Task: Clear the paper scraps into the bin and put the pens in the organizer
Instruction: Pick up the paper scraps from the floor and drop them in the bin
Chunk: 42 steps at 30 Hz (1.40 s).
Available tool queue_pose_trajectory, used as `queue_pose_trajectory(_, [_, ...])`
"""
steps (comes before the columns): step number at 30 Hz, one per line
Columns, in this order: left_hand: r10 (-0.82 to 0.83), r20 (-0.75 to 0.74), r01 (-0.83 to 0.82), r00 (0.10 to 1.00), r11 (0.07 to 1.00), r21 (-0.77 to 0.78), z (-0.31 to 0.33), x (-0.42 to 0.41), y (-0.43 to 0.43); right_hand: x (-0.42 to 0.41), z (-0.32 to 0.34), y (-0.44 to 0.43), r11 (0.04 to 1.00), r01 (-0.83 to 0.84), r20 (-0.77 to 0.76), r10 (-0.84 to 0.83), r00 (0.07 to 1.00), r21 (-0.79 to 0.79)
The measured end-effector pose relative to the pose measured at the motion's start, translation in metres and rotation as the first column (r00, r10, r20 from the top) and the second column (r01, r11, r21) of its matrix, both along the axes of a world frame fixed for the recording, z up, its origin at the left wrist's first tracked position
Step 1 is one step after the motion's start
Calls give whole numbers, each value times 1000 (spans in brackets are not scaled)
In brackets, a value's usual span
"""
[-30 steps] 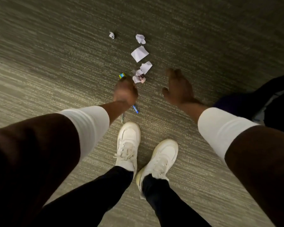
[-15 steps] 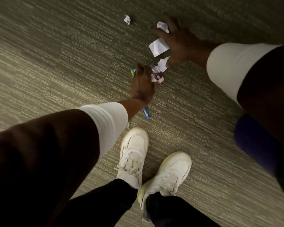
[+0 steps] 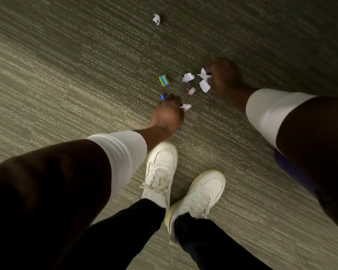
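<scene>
On the striped grey carpet, the right hand has its fingers closed on white paper scraps — crumpled and torn. The left hand is fisted round a blue pen, its long axis running away from the white shoes, plus one scrap. One stray scrap lies well apart.

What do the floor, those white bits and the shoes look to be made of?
Floor: carpet, by its ribbed, matte, grey-green weave. White scraps: thin paper, torn and crumpled, with sharp creases. Shoes: smooth white leather or a synthetic like it, with stitched panels and fabric laces; which one is hard to tell.
</scene>
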State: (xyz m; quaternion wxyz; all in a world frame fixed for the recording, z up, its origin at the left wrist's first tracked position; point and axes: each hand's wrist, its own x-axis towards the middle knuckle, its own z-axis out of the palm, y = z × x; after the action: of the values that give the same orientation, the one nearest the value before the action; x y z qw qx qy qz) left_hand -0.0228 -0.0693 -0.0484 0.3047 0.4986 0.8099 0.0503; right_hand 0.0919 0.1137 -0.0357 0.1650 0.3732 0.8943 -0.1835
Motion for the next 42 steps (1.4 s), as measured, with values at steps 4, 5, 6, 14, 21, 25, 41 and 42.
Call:
queue_pose_trajectory(4, [-57,-4,57,998,998,-41,36,15,-19,33,35,-30,967,244,-22,-247,969,-77])
queue_pose_trajectory(5, [-64,-1,64,998,997,-48,47,19,-23,43,45,-40,946,315,-26,-318,948,-75])
queue_pose_trajectory(6, [-60,9,60,998,997,-50,60,24,-26,53,56,-50,919,387,-32,-391,920,-79])
queue_pose_trajectory(14, [-100,124,105,987,994,-38,167,67,-25,122,153,-153,607,769,68,-775,629,-201])
queue_pose_trajectory(21, [-225,143,232,964,972,-36,222,82,-28,167,211,-221,400,876,105,-892,440,-267])
queue_pose_trajectory(25, [-281,105,286,954,958,-36,232,102,-25,194,227,-225,342,907,40,-931,362,-245])
queue_pose_trajectory(41, [-424,194,418,885,906,70,293,284,55,311,281,-172,0,987,-193,-981,-31,-161])
queue_pose_trajectory(42, [-440,178,434,880,898,69,294,293,58,318,280,-170,-28,988,-187,-981,-56,-153])
